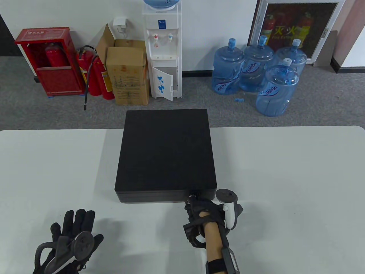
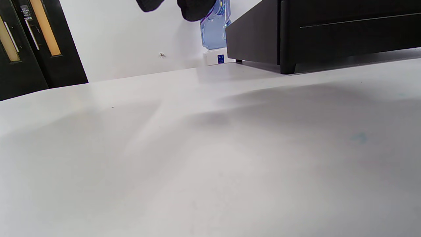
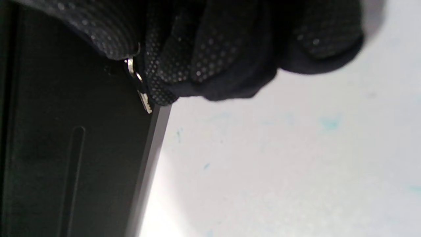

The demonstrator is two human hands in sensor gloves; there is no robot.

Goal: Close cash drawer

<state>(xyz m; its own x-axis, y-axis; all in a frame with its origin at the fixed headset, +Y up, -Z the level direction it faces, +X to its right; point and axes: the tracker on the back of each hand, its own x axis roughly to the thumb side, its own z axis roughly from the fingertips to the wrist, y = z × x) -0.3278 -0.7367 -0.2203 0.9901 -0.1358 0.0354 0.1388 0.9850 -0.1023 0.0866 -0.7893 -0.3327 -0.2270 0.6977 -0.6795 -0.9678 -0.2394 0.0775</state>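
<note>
A black cash drawer (image 1: 166,151) sits mid-table on the white table (image 1: 285,185); its front face (image 1: 154,197) looks flush with the case. It also shows in the left wrist view (image 2: 345,29) and the right wrist view (image 3: 65,148). My right hand (image 1: 196,204) is at the right part of the front face. Its curled fingers (image 3: 213,49) pinch a small metal key (image 3: 139,89) at the drawer front. My left hand (image 1: 77,225) rests flat on the table at the near left, fingers spread, holding nothing; its fingertips (image 2: 194,8) show at the top of the left wrist view.
Beyond the table's far edge, on the grey floor, stand a water cooler (image 1: 164,51), several blue water bottles (image 1: 256,71), a cardboard box (image 1: 128,74) and red fire extinguishers (image 1: 97,74). White tabletop lies on both sides of the drawer.
</note>
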